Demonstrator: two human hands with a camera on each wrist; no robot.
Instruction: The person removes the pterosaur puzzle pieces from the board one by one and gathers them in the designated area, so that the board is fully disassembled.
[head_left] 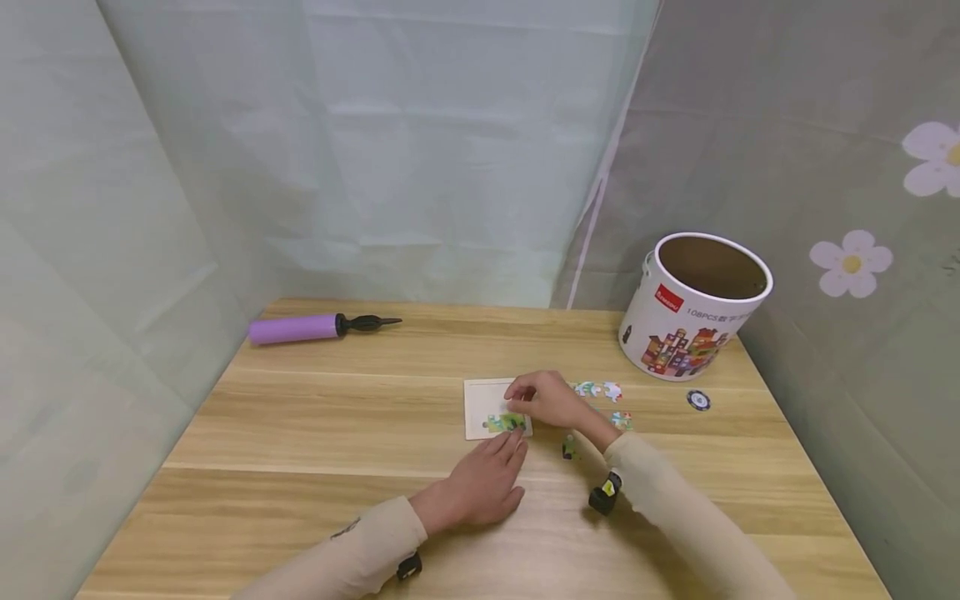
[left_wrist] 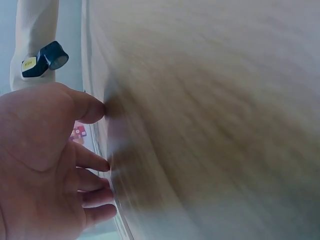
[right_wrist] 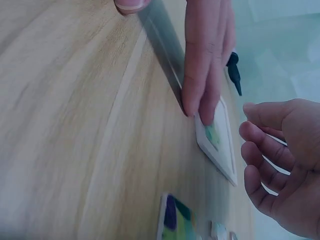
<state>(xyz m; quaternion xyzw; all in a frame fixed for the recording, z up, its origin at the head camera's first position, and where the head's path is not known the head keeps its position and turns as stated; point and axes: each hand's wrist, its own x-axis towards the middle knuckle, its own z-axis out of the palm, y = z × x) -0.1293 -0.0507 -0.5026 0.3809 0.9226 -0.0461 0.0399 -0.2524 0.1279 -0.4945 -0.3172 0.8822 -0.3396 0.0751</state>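
A small white jigsaw tray [head_left: 478, 396] lies flat at mid-table, with joined green puzzle pieces [head_left: 498, 422] along its near side. My left hand [head_left: 486, 483] reaches from the near side, fairly straight fingertips resting on the tray's near right corner. Over the tray's right side hovers my right hand [head_left: 549, 400]; its fingers are loosely bent, and the right wrist view shows nothing between them. A loose green-and-dark puzzle piece [head_left: 568, 447] lies beside the right forearm, also visible as a colourful piece [right_wrist: 176, 220] in the right wrist view. The left wrist view shows mostly palm and blurred tabletop.
More loose puzzle pieces [head_left: 588, 389] lie right of the tray, with another piece [head_left: 622, 420] nearer the forearm. A round dark chip [head_left: 698, 400] sits before a white bucket [head_left: 637, 325] at the back right. A purple hand pump [head_left: 296, 328] lies at the back left.
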